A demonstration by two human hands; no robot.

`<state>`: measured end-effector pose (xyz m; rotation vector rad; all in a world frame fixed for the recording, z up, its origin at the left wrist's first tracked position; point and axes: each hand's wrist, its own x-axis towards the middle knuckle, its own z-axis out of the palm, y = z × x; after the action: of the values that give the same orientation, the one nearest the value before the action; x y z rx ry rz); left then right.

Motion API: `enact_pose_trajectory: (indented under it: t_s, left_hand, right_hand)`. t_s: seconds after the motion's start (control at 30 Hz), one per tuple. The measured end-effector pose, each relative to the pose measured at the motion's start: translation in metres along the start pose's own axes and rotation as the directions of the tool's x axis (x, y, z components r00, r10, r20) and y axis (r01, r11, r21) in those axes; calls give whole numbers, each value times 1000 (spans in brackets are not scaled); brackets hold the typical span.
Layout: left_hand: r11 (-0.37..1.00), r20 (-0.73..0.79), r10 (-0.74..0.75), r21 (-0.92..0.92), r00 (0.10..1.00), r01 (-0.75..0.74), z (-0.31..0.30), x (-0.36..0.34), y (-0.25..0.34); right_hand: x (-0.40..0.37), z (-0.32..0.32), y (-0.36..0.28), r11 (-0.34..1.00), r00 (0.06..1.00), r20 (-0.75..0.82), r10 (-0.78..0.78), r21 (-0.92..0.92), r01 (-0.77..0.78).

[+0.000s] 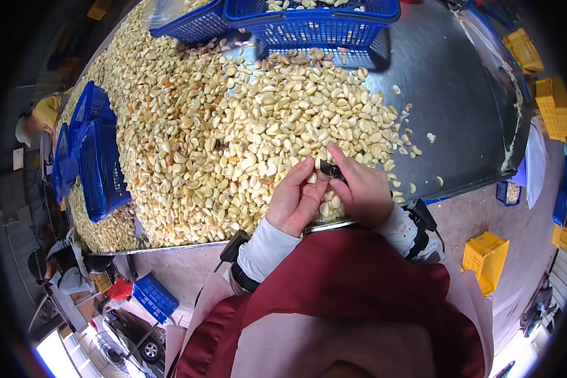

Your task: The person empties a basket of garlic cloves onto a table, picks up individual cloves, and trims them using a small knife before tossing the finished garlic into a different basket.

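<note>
A broad heap of pale garlic cloves spreads over the metal table, with both hands low over its near edge. My right hand is closed around a small black tool, its index finger stretched along it and the thumb below. Just to its left, my left hand is curled with thumb and fingers drawn together around a pale garlic clove. The fingertips of both hands meet close to the tool's lower end. The tool's working end is hidden by the fingers.
Blue baskets stand at the table's back and left side. Bare metal table shows at right, with a few scattered cloves. A yellow crate sits on the floor at right. Another person is at the far left.
</note>
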<state>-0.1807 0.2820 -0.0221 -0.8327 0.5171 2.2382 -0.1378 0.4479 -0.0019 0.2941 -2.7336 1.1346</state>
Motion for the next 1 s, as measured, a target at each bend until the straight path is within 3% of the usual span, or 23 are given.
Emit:
enact_pose_trajectory:
  t_s: [0.1,0.2,0.33,0.4,0.53,0.57,0.6,0.63,0.7,0.73,0.77,0.8,0.83,0.87,0.9,0.97,1.0]
  left_hand:
    - [999,75,-20,50,997,16,-6,1,1]
    - [987,18,25,158,1000,-27,4,-1,-4]
    - [988,55,-17,157,998,8,18,-10,2]
    - [994,222,-75,97,972,54,2,-3,7]
    - [996,243,-29,91,970,7,-16,2,12]
    - [992,246,-21,129,969,-11,-21,2,15]
    - [985,249,-15,168,968,-28,-24,1,18]
    - [986,249,-12,165,968,-30,-26,0,21]
    - [999,306,-41,46,951,29,-24,-4,30]
    - [999,289,23,18,957,-29,-21,-6,37]
    - [996,249,86,-1,965,-88,-18,-5,46]
    - [896,113,185,388,976,-215,-21,3,56]
    - [645,24,325,725,946,-240,-24,11,63]
    - [35,323,585,907,744,-420,-4,11,51]
    - [-619,652,494,728,576,-294,-10,18,52]
    - [-816,649,380,570,659,-91,-9,28,40]
    - [-816,652,386,571,653,-88,-7,28,39]
  right_hand:
    - [-1,-3,-1,999,997,74,15,43,-18]
    - [-1,0,-2,996,998,68,7,87,-13]
    - [0,4,-2,987,997,65,44,150,-54]
    - [3,3,-4,965,993,89,77,245,-96]
    - [4,16,10,970,999,46,5,242,-16]
    - [2,19,13,833,970,211,119,510,-213]
    - [1,20,15,596,902,395,173,688,-415]
    - [-1,19,17,597,901,398,170,686,-416]
    - [1,13,17,179,795,550,256,781,-598]
    - [3,13,12,135,806,474,355,827,-546]
    - [5,12,13,136,805,475,356,826,-547]
    - [6,12,15,217,796,472,379,791,-572]
    - [8,12,17,295,788,466,402,749,-593]
    - [11,13,15,297,788,467,402,747,-595]
    - [14,16,11,344,795,471,383,725,-596]
    - [17,17,8,396,799,481,360,697,-598]
    - [18,18,8,401,796,478,372,690,-602]
